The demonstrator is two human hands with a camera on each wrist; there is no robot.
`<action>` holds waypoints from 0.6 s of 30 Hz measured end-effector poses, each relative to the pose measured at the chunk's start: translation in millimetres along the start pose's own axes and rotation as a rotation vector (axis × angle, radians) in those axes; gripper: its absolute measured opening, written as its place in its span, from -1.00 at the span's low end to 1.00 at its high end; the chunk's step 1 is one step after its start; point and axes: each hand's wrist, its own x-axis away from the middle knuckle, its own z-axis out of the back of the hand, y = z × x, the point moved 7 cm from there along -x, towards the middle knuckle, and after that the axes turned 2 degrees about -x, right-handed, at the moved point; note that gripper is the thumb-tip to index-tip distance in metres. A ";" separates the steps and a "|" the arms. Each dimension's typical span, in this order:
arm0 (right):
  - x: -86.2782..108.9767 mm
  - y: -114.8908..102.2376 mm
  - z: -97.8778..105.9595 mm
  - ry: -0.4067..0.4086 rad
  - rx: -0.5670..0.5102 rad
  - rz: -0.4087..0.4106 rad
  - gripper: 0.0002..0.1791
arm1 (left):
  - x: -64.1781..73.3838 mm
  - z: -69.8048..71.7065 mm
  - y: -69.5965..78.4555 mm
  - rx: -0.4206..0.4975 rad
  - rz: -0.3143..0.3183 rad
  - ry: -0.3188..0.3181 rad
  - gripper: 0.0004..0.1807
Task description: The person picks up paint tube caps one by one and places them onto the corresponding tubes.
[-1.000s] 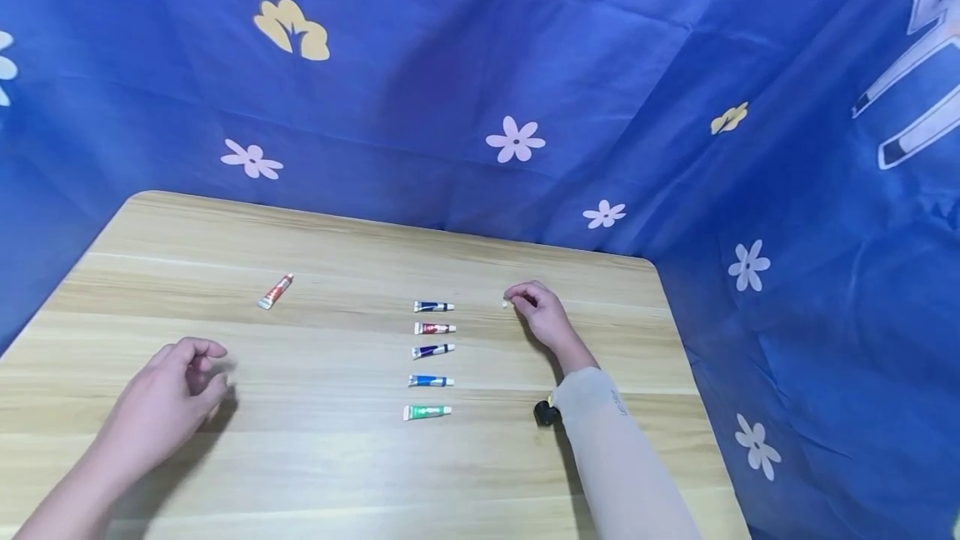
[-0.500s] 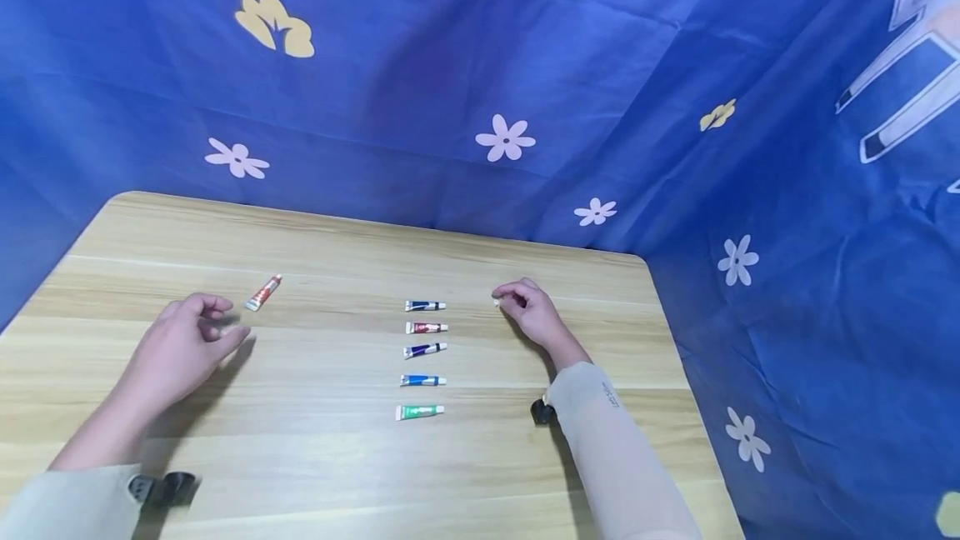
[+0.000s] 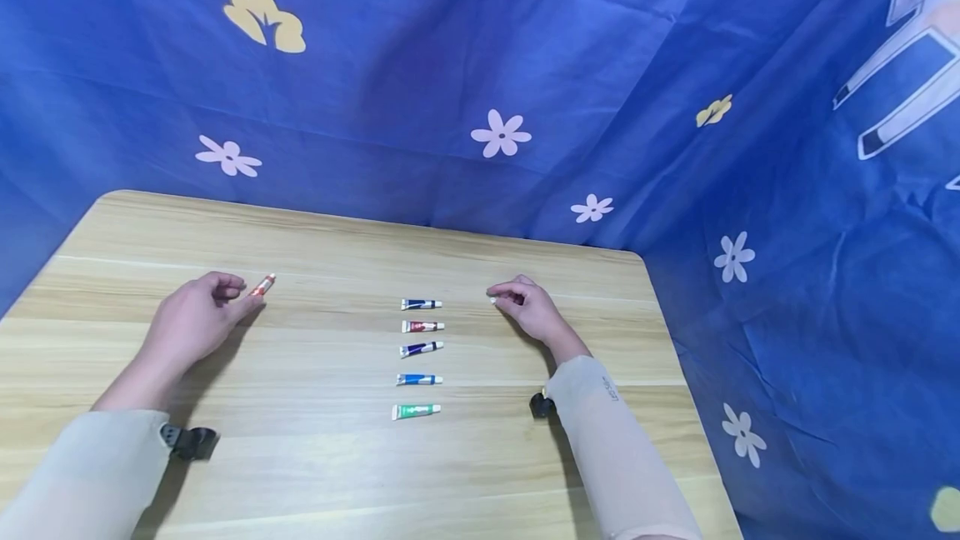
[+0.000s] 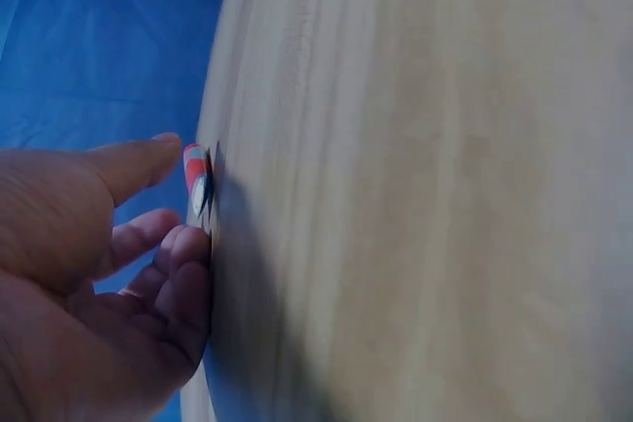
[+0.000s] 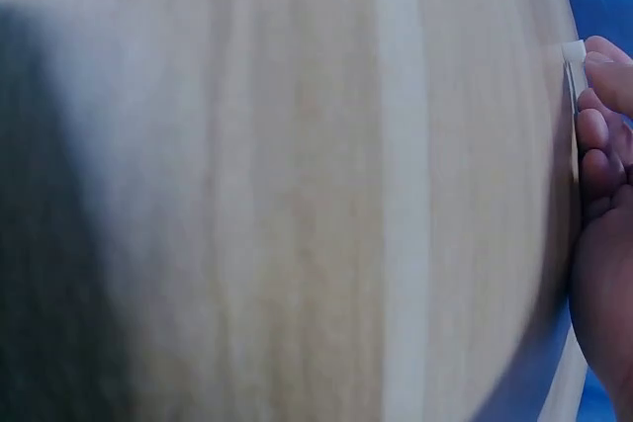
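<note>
My left hand reaches toward a small orange-red paint tube lying on the table's left part. In the left wrist view the thumb and fingers stand apart on either side of the tube's end, and no grip shows. My right hand is low over the table at right, with a small white piece pinched at its fingertips; its kind is too small to tell. Between the hands, several paint tubes lie in a column: dark blue, dark red, purple, blue and green.
The wood-grain table has rounded far corners. A blue cloth with flower prints hangs behind it and along the right side. Black wrist cameras sit at both sleeve cuffs.
My left hand has moved forward and right, up to the orange-red tube. The right hand stays nearly in place with the white piece. The head view has shifted slightly.
</note>
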 end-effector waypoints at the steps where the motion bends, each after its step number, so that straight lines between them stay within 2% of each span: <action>1: -0.2 0.4 -0.3 -0.003 0.001 -0.002 -0.78 | -0.7 -0.2 -0.1 -0.006 0.009 -0.002 -0.37; 7: -0.1 3.2 -3.5 -0.015 0.023 -0.010 -0.78 | -0.2 -1.2 0.7 -0.034 0.032 0.002 -0.38; 18: 1.8 1.2 -2.6 0.007 0.063 0.020 -0.81 | 1.3 -6.3 6.5 -0.077 -0.044 -0.015 -0.62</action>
